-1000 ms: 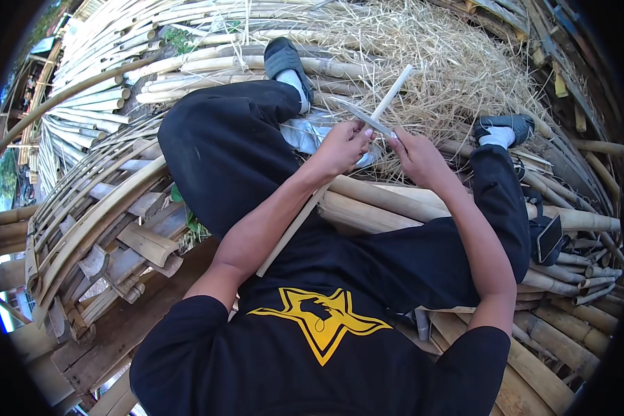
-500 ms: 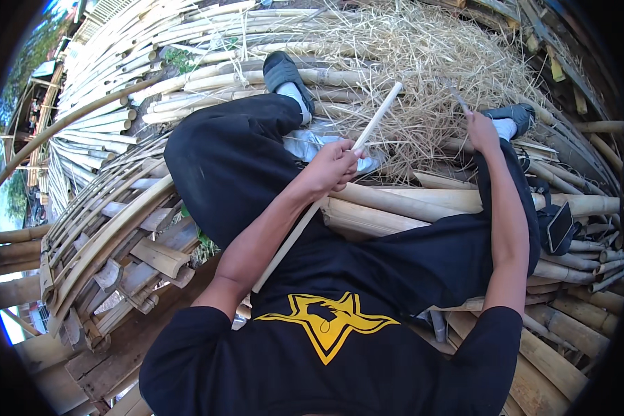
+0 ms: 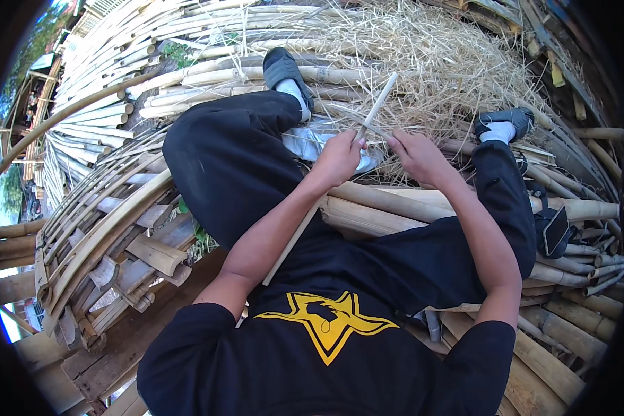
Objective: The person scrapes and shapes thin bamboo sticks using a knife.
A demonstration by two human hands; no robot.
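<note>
My left hand is closed around a long, pale bamboo strip. Its lower length slants back over my lap toward my shirt, and its upper end points away over the straw. In my right hand is a thin knife, its handle mostly hidden by my fingers. The blade lies across the strip, just beyond my left hand. A silvery-white sheet is spread under and beside my left hand, between my legs.
A heap of straw-like shavings covers the ground ahead. Long bamboo poles lie at the far left, and split bamboo pieces are stacked near my left knee. A phone rests by my right thigh, beside more bamboo poles.
My right hand has swung inward from beside my right foot, bringing the knife onto the strip. My left hand has shifted slightly, still gripping the strip.
</note>
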